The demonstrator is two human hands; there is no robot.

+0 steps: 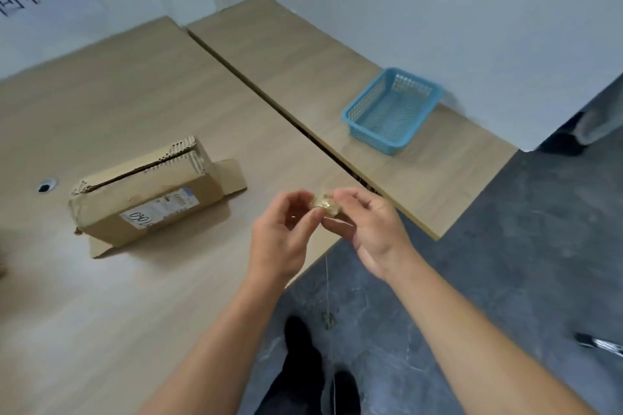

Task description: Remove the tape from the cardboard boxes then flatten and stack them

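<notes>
Risk first of plain stickiness: with a tape wad (325, 207) pinched from both sides, likely to cling to skin and refuse to drop on release, or to pull back toward whichever fingertips let go last. Risk too from the thin strand (328, 280) hanging straight down below the fingers, ending near a small clump (327, 320) just above the floor (505, 246). Could catch on the table (168, 280) edge just left of it, or on the shoe (298, 333) beneath. Could also snap and leave litter down there instead of in the basket (374, 135), well beyond the fingers and off to their right. Worth gathering the strand into the wad before any carry.

Left hand (283, 236): fingers (296, 197) curled in, thumb and forefinger tips closed on the near-left side of the wad, nothing else held. Right hand (367, 232): fingers (350, 195) bent over the top, tips meeting the wad from the right, thumb hidden behind it. Hardly any gap between the two sets of fingertips, only the wad.

Box (148, 199) well to the left of the fingers, on the table, touched by neither hand. Top seam split open, end flaps splayed, label on the near side. Not yet flattened, by the look of it, so plenty of the task left.
</notes>
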